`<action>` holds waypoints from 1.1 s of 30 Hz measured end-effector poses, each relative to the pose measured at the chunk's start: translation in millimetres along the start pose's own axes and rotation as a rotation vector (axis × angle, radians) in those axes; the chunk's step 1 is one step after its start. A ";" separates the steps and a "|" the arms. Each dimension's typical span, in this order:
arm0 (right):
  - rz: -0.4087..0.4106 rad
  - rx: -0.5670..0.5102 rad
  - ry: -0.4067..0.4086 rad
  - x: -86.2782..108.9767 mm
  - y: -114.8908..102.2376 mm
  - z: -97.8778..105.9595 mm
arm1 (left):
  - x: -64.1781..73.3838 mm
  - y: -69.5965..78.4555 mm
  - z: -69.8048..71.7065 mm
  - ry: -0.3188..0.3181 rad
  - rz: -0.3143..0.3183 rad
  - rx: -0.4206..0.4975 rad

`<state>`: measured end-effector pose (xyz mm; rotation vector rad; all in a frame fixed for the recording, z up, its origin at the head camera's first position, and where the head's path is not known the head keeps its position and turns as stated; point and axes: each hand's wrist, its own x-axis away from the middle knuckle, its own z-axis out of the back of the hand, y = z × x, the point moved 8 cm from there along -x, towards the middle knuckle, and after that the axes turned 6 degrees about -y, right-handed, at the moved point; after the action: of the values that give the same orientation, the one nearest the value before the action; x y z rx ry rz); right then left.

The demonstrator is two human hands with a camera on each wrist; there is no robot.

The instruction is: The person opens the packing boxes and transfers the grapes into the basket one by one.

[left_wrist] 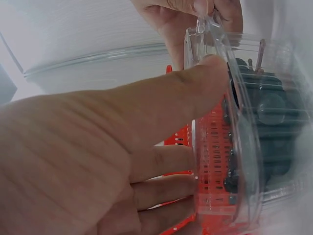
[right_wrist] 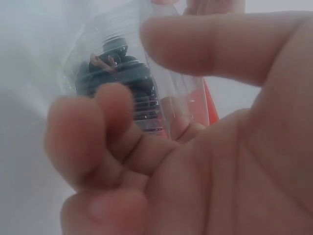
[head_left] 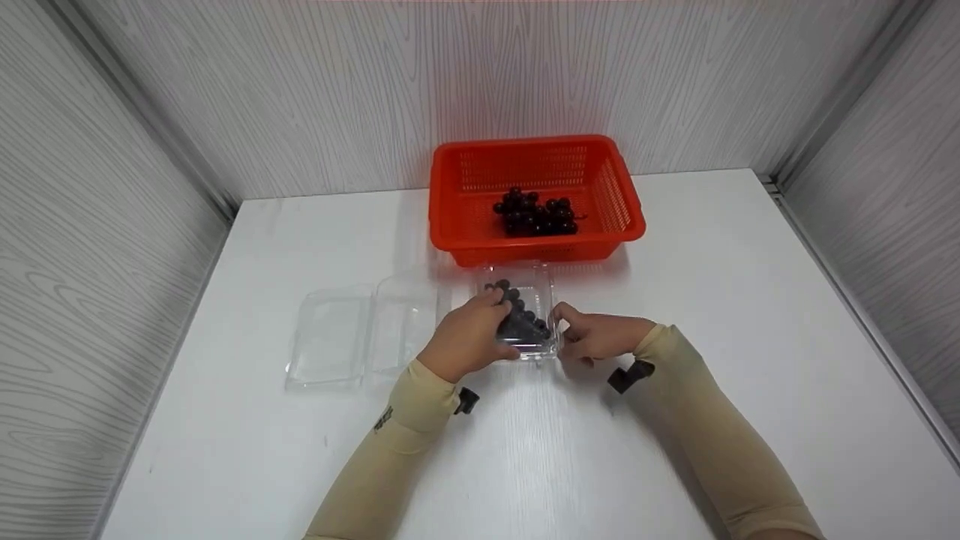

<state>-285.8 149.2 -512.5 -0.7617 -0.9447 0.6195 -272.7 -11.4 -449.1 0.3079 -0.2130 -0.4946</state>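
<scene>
A clear plastic clamshell box [head_left: 533, 279] with a bunch of dark grapes [head_left: 529, 324] inside stands on the table, its lid over the fruit. From the left side, my left hand [head_left: 469, 334] holds the box. Its thumb [left_wrist: 195, 83] presses on the rim, and the other fingers lie against the lid. At the right edge, my right hand [head_left: 596, 336] grips the rim between thumb and curled fingers. The two layers of rim [left_wrist: 239, 105] run close together in the left wrist view; whether they are latched I cannot tell.
Behind the box, a red plastic basket [head_left: 536, 251] holds more dark grapes [head_left: 534, 214]. An opened clear clamshell box [head_left: 330, 341] lies flat to the left. White table [head_left: 525, 465] surrounds them, with grey wood-grain walls [head_left: 337, 97] behind and at both sides.
</scene>
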 end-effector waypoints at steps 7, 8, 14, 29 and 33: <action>-0.023 -0.038 -0.014 0.6 2.8 -0.4 | 1.9 0.7 0.2 0.032 -0.025 0.032; -0.029 -0.041 -0.015 0.7 3.5 -0.4 | 2.4 0.9 0.2 0.034 -0.027 0.028; -0.039 -0.056 -0.008 1.1 2.9 0.5 | 3.8 2.1 1.6 0.049 -0.025 0.015; -0.024 -0.081 -0.008 -1.7 2.7 -4.5 | 4.5 -1.6 -7.1 0.030 0.003 -0.012; -0.029 -0.085 0.009 -0.4 2.4 0.0 | 2.2 0.0 -4.4 0.042 -0.008 -0.001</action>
<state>-286.3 150.3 -514.5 -0.8249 -0.9768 0.5527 -269.6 -11.4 -452.9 0.3180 -0.1712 -0.4961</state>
